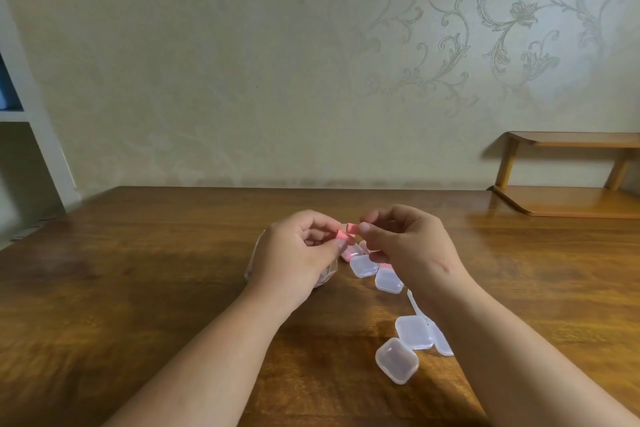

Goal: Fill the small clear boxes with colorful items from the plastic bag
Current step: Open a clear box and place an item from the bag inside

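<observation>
Pink pieces (352, 228) (small): left hand (298, 250) and right hand (408, 246) fingers (364, 228) each pinch one.

**Dark brown wooden table** (156, 288), with items located relative to the nearest small clear plastic box (397, 360), whose lid is closed. A second clear box (414, 332) is set touching its far side, and a third clear box (444, 345), partly covered, is seen just right of that. Farther back, a fourth clear box (389, 281), a fifth clear box (363, 265) and a pink-filled box (349, 253) are laid in a line. A crumpled clear plastic bag (329, 277) is placed back-left. A light wooden two-tier shelf (571, 201) is stood far back-right.
</observation>
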Demonstrator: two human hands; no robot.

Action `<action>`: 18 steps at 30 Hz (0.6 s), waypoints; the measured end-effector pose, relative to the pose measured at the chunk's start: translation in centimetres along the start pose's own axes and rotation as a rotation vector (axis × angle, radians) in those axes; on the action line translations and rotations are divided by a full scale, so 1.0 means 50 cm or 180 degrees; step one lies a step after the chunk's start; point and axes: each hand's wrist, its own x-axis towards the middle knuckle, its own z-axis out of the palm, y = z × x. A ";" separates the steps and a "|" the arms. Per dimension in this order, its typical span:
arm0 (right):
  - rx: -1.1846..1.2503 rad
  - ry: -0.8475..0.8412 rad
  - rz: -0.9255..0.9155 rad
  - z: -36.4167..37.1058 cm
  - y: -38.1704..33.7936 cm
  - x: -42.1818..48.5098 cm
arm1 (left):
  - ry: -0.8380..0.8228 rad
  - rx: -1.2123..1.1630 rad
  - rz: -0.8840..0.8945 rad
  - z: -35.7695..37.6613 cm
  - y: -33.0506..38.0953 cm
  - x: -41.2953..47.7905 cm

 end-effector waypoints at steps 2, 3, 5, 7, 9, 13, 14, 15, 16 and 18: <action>-0.0018 -0.0029 0.0019 0.001 0.002 0.000 | 0.0001 -0.0041 -0.0077 0.000 0.000 0.002; -0.0007 -0.0041 0.0026 0.002 0.002 0.000 | 0.0003 -0.0051 -0.0101 0.000 0.000 0.003; 0.0012 -0.0031 0.0028 0.003 0.003 0.001 | -0.0002 -0.0050 -0.0125 0.000 0.000 0.003; 0.0023 -0.0012 0.0005 0.003 0.004 0.002 | -0.0008 -0.0039 -0.0122 0.000 -0.001 0.002; 0.0001 -0.0058 -0.0018 0.004 0.004 0.002 | -0.0003 -0.0028 -0.0103 0.002 -0.002 0.001; -0.0047 -0.0292 0.0087 0.001 0.008 0.003 | 0.0004 -0.0081 -0.0124 0.003 -0.004 0.002; -0.0113 -0.0349 0.0115 0.001 0.009 0.004 | -0.0007 -0.0081 -0.0126 0.003 -0.005 0.002; -0.0197 -0.0381 0.0120 0.000 0.011 0.005 | -0.0021 -0.0074 -0.0119 0.003 -0.005 0.002; -0.0278 -0.0393 0.0106 0.001 0.013 0.005 | -0.0035 -0.0067 -0.0105 0.003 -0.005 0.002; -0.0343 -0.0396 0.0063 0.001 0.012 0.004 | -0.0065 -0.0070 -0.0085 0.004 -0.005 0.002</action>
